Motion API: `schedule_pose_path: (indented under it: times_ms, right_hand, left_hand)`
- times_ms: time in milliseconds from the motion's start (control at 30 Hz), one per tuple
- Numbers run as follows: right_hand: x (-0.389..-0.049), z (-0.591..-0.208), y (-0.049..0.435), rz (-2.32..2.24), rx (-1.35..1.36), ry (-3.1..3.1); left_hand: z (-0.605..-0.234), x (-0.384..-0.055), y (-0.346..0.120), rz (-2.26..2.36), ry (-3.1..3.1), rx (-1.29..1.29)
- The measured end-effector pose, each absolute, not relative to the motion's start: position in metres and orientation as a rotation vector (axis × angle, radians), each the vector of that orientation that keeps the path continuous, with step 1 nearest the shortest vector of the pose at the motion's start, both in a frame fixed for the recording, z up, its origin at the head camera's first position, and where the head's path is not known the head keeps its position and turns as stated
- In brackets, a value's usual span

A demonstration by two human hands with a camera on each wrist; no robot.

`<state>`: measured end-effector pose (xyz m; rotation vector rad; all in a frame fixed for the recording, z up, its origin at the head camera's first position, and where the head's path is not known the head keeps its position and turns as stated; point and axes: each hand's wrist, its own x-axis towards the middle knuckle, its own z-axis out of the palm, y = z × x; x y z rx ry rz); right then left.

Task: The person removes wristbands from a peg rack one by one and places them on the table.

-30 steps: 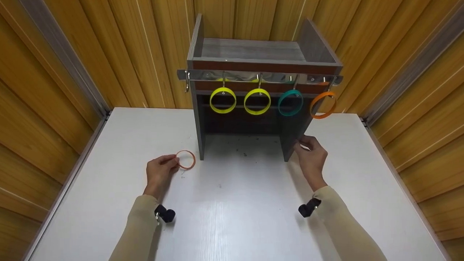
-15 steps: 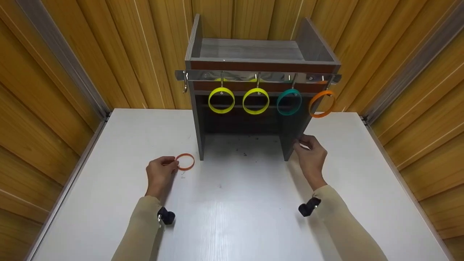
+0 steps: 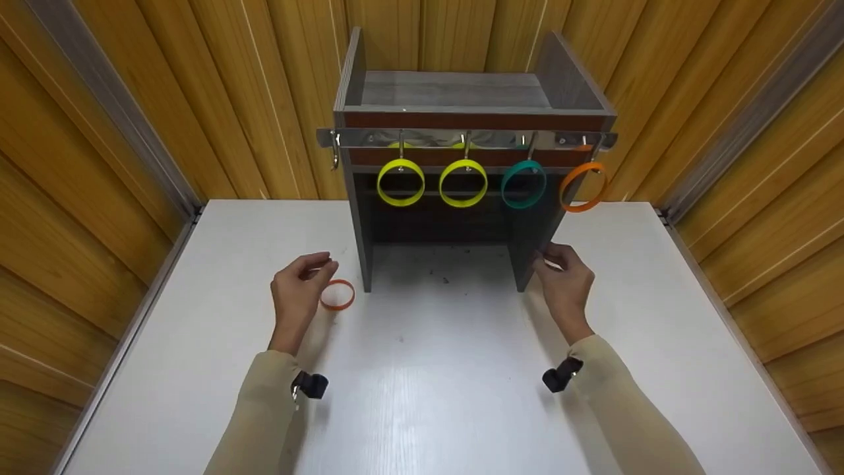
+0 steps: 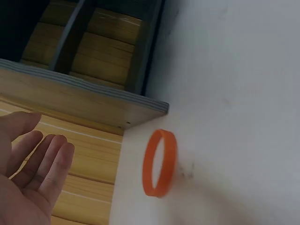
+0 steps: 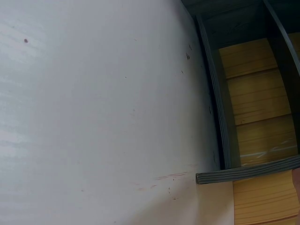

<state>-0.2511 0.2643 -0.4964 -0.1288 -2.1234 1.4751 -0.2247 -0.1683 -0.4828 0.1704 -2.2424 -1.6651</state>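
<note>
The left hand (image 3: 297, 293) is found empty, fingers relaxed. Beside it, a thin orange ring (image 4: 170, 161) is laid flat on the white table (image 3: 422, 402). On a grey wood-grain rack (image 3: 455, 89), two yellow bands (image 3: 401, 203), a teal band (image 3: 521, 205) and an orange band (image 3: 582, 208) are hung from a shiny metal strip (image 3: 435, 138). The right hand (image 3: 567, 284) is placed at the rack's right side; its grasp cannot be told.

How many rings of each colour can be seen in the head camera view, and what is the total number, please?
Yellow rings: 2, both hanging
Teal ring: 1, hanging
Orange rings: 2, one hanging and one on the table
Total: 5
</note>
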Motion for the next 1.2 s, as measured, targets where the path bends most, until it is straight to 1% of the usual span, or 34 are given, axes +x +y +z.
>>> schedule_pose_path:
  times_ms: [300,500,900,1200]
  right_hand:
    - [-0.251,-0.495,0.264,1.51,-0.137,-2.103]
    - [-0.252,-0.496,0.265,1.471,-0.128,-2.121]
    - [-0.251,-0.495,0.264,1.478,-0.137,-2.119]
    - [-0.252,-0.496,0.263,1.511,-0.167,-2.115]
  left_hand:
    - [-0.437,-0.226,-0.139,-1.793,-2.016,-0.081]
    - [-0.415,-0.227,-0.124,-1.845,-1.932,-0.179]
    - [-0.384,-0.234,-0.105,-1.974,-1.872,-0.243]
    - [-0.373,-0.238,-0.095,-2.045,-1.822,-0.256]
